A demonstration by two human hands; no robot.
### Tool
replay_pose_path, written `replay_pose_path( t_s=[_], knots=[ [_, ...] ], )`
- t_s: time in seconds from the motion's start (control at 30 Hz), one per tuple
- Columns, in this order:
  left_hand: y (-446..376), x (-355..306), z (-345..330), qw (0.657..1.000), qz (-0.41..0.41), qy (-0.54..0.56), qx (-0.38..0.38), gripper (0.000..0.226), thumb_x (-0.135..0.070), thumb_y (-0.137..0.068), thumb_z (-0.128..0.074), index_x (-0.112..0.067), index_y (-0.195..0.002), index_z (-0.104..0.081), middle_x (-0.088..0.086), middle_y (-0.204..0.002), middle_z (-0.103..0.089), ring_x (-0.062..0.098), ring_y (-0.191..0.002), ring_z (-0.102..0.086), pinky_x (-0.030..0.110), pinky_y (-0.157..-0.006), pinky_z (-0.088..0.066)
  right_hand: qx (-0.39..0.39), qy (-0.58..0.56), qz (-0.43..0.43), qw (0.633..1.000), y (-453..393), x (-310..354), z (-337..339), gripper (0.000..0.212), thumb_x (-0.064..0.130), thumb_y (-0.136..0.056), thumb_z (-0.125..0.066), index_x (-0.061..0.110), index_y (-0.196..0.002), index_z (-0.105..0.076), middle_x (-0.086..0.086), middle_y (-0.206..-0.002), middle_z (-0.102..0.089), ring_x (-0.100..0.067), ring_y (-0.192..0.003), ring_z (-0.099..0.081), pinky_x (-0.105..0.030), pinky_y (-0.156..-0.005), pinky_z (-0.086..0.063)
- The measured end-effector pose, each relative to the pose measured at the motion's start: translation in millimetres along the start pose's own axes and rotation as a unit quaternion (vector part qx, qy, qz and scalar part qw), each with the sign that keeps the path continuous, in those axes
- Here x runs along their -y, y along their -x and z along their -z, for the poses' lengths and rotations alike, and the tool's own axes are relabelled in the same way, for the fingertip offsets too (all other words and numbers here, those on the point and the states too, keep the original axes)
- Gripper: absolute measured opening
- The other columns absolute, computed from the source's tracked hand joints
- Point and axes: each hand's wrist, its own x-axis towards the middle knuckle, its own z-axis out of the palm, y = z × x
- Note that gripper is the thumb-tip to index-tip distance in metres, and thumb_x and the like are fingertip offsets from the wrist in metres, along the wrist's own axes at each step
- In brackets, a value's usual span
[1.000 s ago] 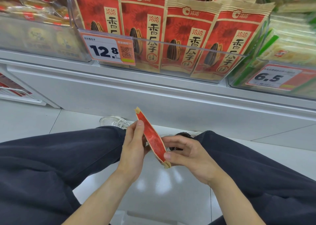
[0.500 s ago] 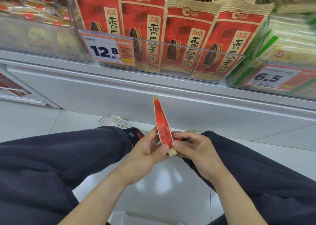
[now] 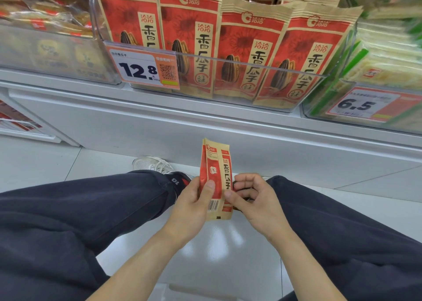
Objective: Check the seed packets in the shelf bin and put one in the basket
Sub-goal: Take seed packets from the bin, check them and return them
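I saw my left hand (image 3: 194, 200) grip clamped on the seed packet (image 3: 215, 179), thumb across its face. My right hand (image 3: 253, 198) pinched its lower right edge, remaining fingers loosely curled. The packet stood upright between my knees, below the shelf bin (image 3: 228, 76).

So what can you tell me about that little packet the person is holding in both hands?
The small seed packet is a slim pouch of tan paper-like material with red panels, a logo near the top, dark characters down its right side and a barcode low down. It stands roughly upright between the person's knees, below the shelf bin of larger matching packets. The left hand grips it with the thumb across its face; the right hand pinches its right edge.
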Motion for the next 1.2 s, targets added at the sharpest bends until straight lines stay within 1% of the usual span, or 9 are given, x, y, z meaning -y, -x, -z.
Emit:
replay_pose_path(
  t_s=[0.2,0.27,0.4,0.53,0.67,0.77,0.93,1.07,1.2],
  knots=[
    [3.2,5.3,0.8,0.992,-0.053,-0.115,0.023,0.022,-0.026,-0.107,-0.042,-0.035,-0.117,-0.059,-0.015,-0.107,-0.072,0.0,-0.103,-0.068,0.018,-0.086,-0.055,-0.033,-0.004,-0.008,0.999,1.3,5.8,0.9,0.04,0.033,-0.084,-0.08,0.031,-0.117,-0.058,0.008,-0.109,-0.071,-0.005,-0.098,-0.069,-0.028,-0.083,-0.06],
    [3.0,3.9,1.6,0.994,-0.039,-0.097,0.029,0.024,-0.019,-0.107,-0.042,-0.029,-0.117,-0.063,-0.011,-0.106,-0.075,0.004,-0.101,-0.07,0.018,-0.081,-0.055,-0.06,-0.023,0.001,0.998,1.5,6.9,1.7,0.036,0.031,-0.084,-0.08,0.029,-0.114,-0.06,0.009,-0.106,-0.073,-0.006,-0.097,-0.07,-0.027,-0.08,-0.06],
    [0.5,-0.4,6.8,0.996,0.042,-0.043,0.062,0.028,-0.015,-0.108,-0.043,-0.01,-0.113,-0.069,0.002,-0.103,-0.078,0.02,-0.096,-0.075,0.034,-0.082,-0.06,-0.052,-0.089,-0.006,0.995,2.6,12.2,4.5,0.024,0.026,-0.094,-0.069,0.021,-0.115,-0.061,0.005,-0.104,-0.078,-0.013,-0.094,-0.075,-0.03,-0.074,-0.062],
    [0.6,2.2,2.0,0.996,0.036,-0.075,-0.009,0.024,-0.014,-0.106,-0.047,-0.014,-0.124,-0.064,-0.004,-0.104,-0.076,0.009,-0.091,-0.073,0.017,-0.071,-0.055,-0.026,-0.098,0.009,0.995,6.4,17.2,6.4,0.018,0.019,-0.096,-0.066,0.011,-0.111,-0.062,-0.004,-0.094,-0.08,-0.021,-0.086,-0.078,-0.033,-0.07,-0.064],
    [2.3,7.0,0.9,0.978,-0.067,-0.185,-0.06,0.047,-0.014,-0.103,-0.05,-0.037,-0.144,-0.043,-0.016,-0.124,-0.062,0.002,-0.107,-0.064,0.02,-0.084,-0.056,-0.002,-0.071,0.031,0.997,8.1,16.0,3.4,0.013,0.014,-0.095,-0.069,0.013,-0.107,-0.07,-0.005,-0.094,-0.079,-0.025,-0.086,-0.077,-0.042,-0.073,-0.064],
    [5.0,5.8,-1.9,0.966,-0.108,-0.229,-0.057,0.047,-0.027,-0.104,-0.048,-0.041,-0.148,-0.038,-0.02,-0.128,-0.057,-0.003,-0.116,-0.057,0.019,-0.093,-0.049,0.042,-0.05,0.053,0.996,10.3,14.3,-1.1,0.016,0.019,-0.097,-0.066,0.013,-0.107,-0.076,-0.007,-0.092,-0.079,-0.026,-0.086,-0.077,-0.042,-0.073,-0.064],
    [6.0,5.9,-0.9,0.956,-0.098,-0.27,-0.057,0.057,-0.054,-0.098,-0.048,-0.035,-0.15,-0.037,-0.019,-0.118,-0.057,-0.002,-0.11,-0.055,0.022,-0.093,-0.05,0.079,-0.037,0.068,0.994,14.0,12.8,-6.4,0.025,0.03,-0.095,-0.062,0.014,-0.093,-0.081,-0.009,-0.087,-0.072,-0.022,-0.084,-0.074,-0.037,-0.07,-0.063],
    [4.3,7.4,-1.3,0.944,-0.109,-0.304,-0.064,0.047,-0.049,-0.103,-0.04,-0.03,-0.146,-0.046,-0.015,-0.114,-0.061,0.003,-0.108,-0.059,0.026,-0.092,-0.051,0.075,-0.031,0.093,0.992,12.4,11.9,-5.8,0.026,0.028,-0.096,-0.063,0.01,-0.089,-0.081,-0.01,-0.084,-0.07,-0.027,-0.083,-0.072,-0.043,-0.075,-0.063],
    [3.4,8.7,-2.6,0.944,-0.107,-0.304,-0.067,0.043,-0.038,-0.108,-0.034,-0.025,-0.146,-0.05,-0.008,-0.12,-0.067,0.008,-0.112,-0.061,0.034,-0.098,-0.05,0.068,-0.052,0.082,0.993,14.0,13.8,-9.2,0.023,0.025,-0.094,-0.065,0.012,-0.088,-0.082,-0.008,-0.082,-0.071,-0.027,-0.081,-0.073,-0.036,-0.07,-0.062]
  ],
)
